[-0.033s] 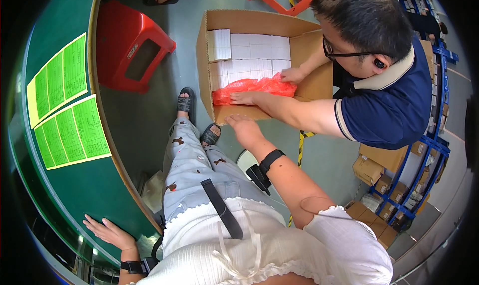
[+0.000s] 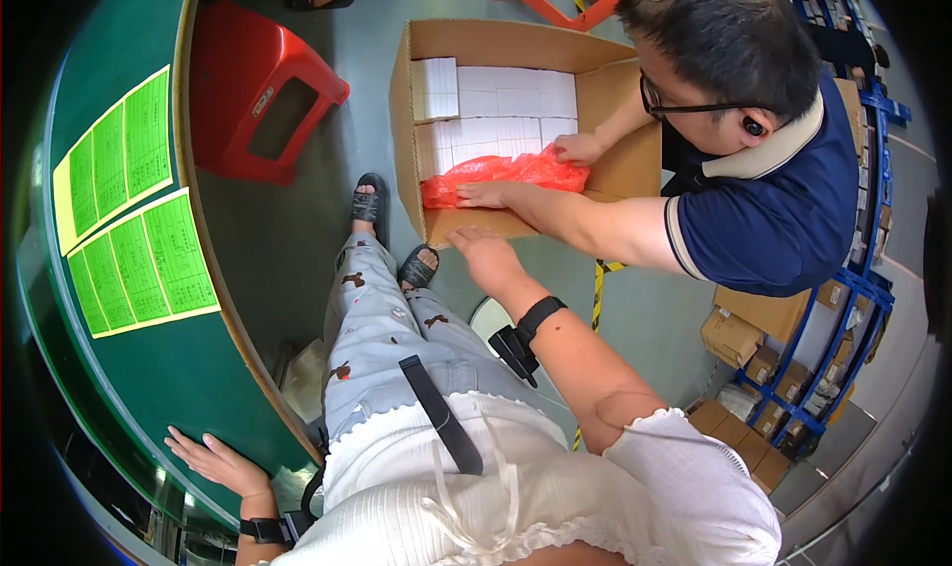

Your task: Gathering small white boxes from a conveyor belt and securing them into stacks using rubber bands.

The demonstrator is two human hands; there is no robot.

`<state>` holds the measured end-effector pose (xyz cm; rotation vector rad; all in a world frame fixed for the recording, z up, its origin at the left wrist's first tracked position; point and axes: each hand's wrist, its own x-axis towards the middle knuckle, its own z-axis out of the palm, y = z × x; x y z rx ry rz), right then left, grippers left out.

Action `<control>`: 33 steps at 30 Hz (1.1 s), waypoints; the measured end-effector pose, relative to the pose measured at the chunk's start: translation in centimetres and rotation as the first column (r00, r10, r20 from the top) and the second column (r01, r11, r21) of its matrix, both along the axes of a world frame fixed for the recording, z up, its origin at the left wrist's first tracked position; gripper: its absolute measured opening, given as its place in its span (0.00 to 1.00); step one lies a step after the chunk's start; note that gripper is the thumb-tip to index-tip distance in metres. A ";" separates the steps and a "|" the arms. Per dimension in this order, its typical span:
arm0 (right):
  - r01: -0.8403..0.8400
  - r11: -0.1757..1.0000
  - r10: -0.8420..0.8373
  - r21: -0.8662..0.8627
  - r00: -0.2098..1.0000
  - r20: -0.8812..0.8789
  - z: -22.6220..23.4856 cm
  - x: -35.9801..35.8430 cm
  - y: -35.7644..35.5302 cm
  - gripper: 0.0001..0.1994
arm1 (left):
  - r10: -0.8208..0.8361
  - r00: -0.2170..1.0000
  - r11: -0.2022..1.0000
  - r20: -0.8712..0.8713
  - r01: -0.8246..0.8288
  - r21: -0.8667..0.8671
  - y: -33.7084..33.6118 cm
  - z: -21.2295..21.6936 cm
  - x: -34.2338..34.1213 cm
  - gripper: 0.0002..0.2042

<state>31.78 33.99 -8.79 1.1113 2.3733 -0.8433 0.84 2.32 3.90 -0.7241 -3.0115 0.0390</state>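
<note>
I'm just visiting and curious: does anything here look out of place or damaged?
Nothing looks spilled or clearly damaged. Only the crumpled, shiny red plastic looks untidy: it lies bunched along the near side of the open brown cardboard box, while the white rectangular blocks beside it sit in fairly neat rows.

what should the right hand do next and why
Perhaps the right hand should steady the cardboard box by its near edge: it is right at that edge, and a co-worker's hands are on the red plastic inside. The left hand lies on the green table, away from the box.
</note>
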 end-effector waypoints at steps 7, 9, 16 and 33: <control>0.003 0.998 0.001 0.063 0.998 -0.068 -0.7 0.3 -0.3 0.21 | -0.026 0.999 0.999 -0.021 0.026 -0.024 -0.4 0.2 -0.1 0.28; -0.007 0.998 0.011 0.057 0.997 -0.073 -0.8 0.5 -0.2 0.22 | -0.040 0.999 0.999 -0.008 0.040 -0.009 0.0 0.3 -0.1 0.27; -0.020 0.983 0.054 0.184 0.982 -0.182 -1.4 0.8 -1.0 0.18 | -0.037 0.999 0.999 0.011 0.037 -0.001 0.5 0.8 0.2 0.27; 0.032 0.989 0.011 0.144 0.956 -0.294 0.6 -1.2 -6.4 0.21 | -0.064 0.997 0.997 0.050 0.062 0.034 0.0 0.5 -0.1 0.27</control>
